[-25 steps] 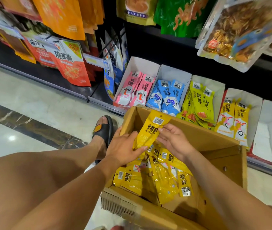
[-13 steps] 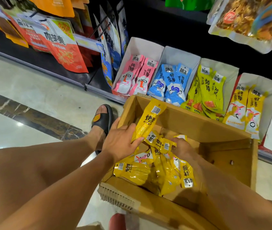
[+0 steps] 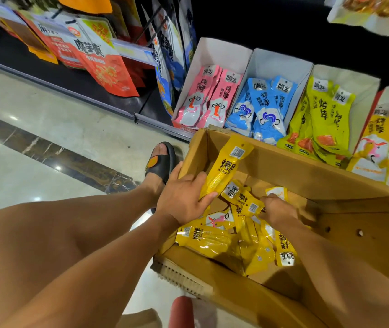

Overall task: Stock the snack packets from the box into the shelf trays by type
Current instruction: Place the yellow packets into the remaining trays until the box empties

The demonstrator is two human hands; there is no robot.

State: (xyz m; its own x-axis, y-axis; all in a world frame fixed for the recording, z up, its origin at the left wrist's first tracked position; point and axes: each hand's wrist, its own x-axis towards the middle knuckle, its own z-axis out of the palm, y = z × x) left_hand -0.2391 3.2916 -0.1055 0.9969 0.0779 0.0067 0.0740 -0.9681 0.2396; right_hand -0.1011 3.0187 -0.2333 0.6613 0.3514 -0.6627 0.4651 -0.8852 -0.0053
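An open cardboard box (image 3: 290, 166) sits before the shelf with several yellow snack packets (image 3: 214, 240) loose inside. My left hand (image 3: 184, 197) grips an upright yellow packet (image 3: 226, 166) by its lower end at the box's left wall. My right hand (image 3: 275, 208) is down inside the box, its fingers curled on another yellow packet (image 3: 248, 202) in the pile. Behind the box stand white shelf trays: pink packets (image 3: 209, 95), blue packets (image 3: 262, 105), yellow-green packets (image 3: 323, 114) and yellow packets (image 3: 383, 140).
Large hanging snack bags (image 3: 94, 58) fill the shelf to the left. My bare leg and a foot in a black slipper (image 3: 161, 162) rest on the pale tiled floor (image 3: 46, 129) left of the box. More bags hang at the top right (image 3: 373, 13).
My right hand let go of the upright packet and dropped into the box onto the pile. My left hand kept holding that packet. The view tilted down and closer.
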